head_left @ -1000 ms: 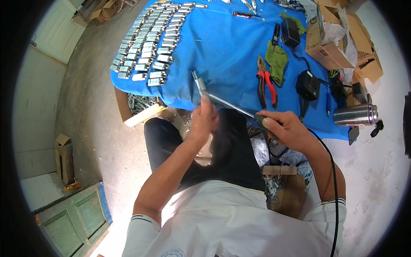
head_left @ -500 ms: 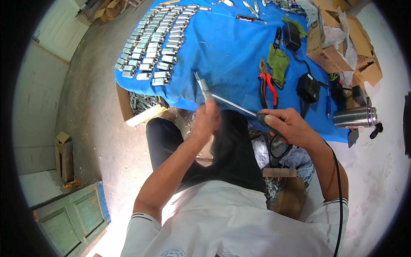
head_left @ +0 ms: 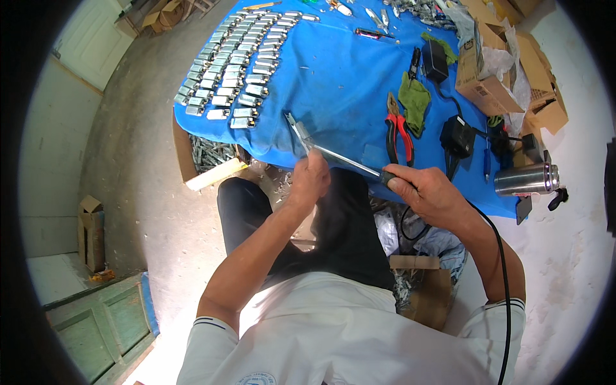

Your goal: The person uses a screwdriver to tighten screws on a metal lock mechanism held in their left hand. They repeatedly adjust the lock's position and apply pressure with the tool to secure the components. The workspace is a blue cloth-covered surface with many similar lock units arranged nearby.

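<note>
My left hand (head_left: 311, 174) is closed around the lower end of a slim silver metal piece (head_left: 296, 128), which has a forked far end and stands up at a slant over the table's front edge. In my right hand (head_left: 428, 196) is the dark handle of a long-shafted tool (head_left: 346, 161). Its straight silver shaft points left, and its tip meets the metal piece just above my left fingers. Whether the tip touches or lies behind it, I cannot tell. A black cable (head_left: 504, 256) runs along my right arm.
Rows of small silver metal parts (head_left: 239, 59) cover the left of the blue cloth (head_left: 321, 83). Red-handled pliers (head_left: 399, 131), a green rag (head_left: 414, 102), black adapters (head_left: 458, 136) and a steel flask (head_left: 526, 179) lie rightward. Cardboard boxes (head_left: 491, 90) stand behind; a box of metal pieces (head_left: 208, 154) sits below.
The forked end of the metal piece has tipped slightly to the left. My right hand has shifted slightly left with the tool. Both hands keep their hold.
</note>
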The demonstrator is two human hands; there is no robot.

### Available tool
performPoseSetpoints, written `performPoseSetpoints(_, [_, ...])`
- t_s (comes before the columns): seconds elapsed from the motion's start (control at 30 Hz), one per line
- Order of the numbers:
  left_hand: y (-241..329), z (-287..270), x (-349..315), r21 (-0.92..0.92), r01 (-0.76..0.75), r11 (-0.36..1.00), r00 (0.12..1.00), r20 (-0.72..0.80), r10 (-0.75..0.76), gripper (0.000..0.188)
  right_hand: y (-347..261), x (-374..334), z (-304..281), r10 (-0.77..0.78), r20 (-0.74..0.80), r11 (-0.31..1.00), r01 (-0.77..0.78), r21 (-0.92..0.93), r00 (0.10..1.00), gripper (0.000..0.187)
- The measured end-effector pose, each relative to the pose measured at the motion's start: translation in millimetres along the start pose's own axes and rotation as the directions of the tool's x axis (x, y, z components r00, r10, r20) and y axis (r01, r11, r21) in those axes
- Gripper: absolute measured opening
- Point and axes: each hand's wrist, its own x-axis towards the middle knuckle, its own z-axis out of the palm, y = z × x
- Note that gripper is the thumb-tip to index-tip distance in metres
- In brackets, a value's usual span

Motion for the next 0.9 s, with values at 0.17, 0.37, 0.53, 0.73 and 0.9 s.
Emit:
performPoseSetpoints(0.17, [-4, -4, 3, -0.009, 0.015, 1.0, 0.999, 0.034, -0.014, 0.048, 6, -5, 9, -0.102, -0.065, 0.989, 0.094, -0.114, 0.993, 0.022])
performPoseSetpoints(0.37, [5, -2, -1, -0.033, 0.032, 0.999, 0.997, 0.072, -0.029, 0.056, 15, 6, -7, 0.194, 0.145, 0.941, -0.226, 0.253, 0.97, 0.034])
performPoseSetpoints(0.53, [4, -21, 9, -0.151, 0.119, 0.981, 0.97, 0.231, -0.082, 0.061, 17, 12, -15, 0.348, 0.332, 0.733, -0.475, 0.486, 0.877, 0.046])
performPoseSetpoints(0.73, [9, -19, 4, -0.191, 0.182, 0.964, 0.963, 0.231, -0.136, 0.066, 38, 17, -4, 0.328, 0.431, 0.528, -0.542, 0.654, 0.84, 0.049])
performPoseSetpoints(0.9, [15, -16, -3, -0.285, 0.164, 0.944, 0.98, 0.159, -0.122, 0.065, 47, 14, 6, 0.256, 0.467, 0.43, -0.532, 0.729, 0.847, 0.048])
